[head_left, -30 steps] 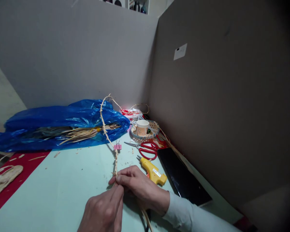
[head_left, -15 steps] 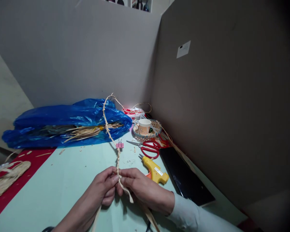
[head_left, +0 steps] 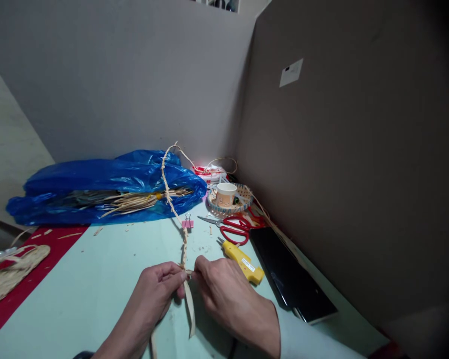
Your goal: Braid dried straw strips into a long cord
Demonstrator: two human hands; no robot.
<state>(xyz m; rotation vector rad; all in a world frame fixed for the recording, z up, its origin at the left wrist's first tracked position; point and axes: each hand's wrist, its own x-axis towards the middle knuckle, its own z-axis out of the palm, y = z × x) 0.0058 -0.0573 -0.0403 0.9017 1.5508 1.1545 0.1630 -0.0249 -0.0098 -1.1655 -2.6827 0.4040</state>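
Observation:
A braided straw cord runs from a pink binder clip down to my hands, while its far part arches up and back. My left hand pinches the lower end of the braid between thumb and fingers. Just to the right, my right hand is closed on a short straw strand pulled sideways from the braid. One flat straw strip hangs loose between the hands. Another strand trails below my left hand. The fingertips of my right hand are partly hidden behind its back.
Beyond my right hand lie a yellow glue gun, red-handled scissors and a black flat device. A paper cup sits in a woven basket. A blue plastic bag of straw and a woven sandal are leftward.
My right hand has moved a little right and turned knuckles up, drawing a strand sideways. The loose strip now hangs straighter down. My left hand still pinches the braid. The view has shifted slightly.

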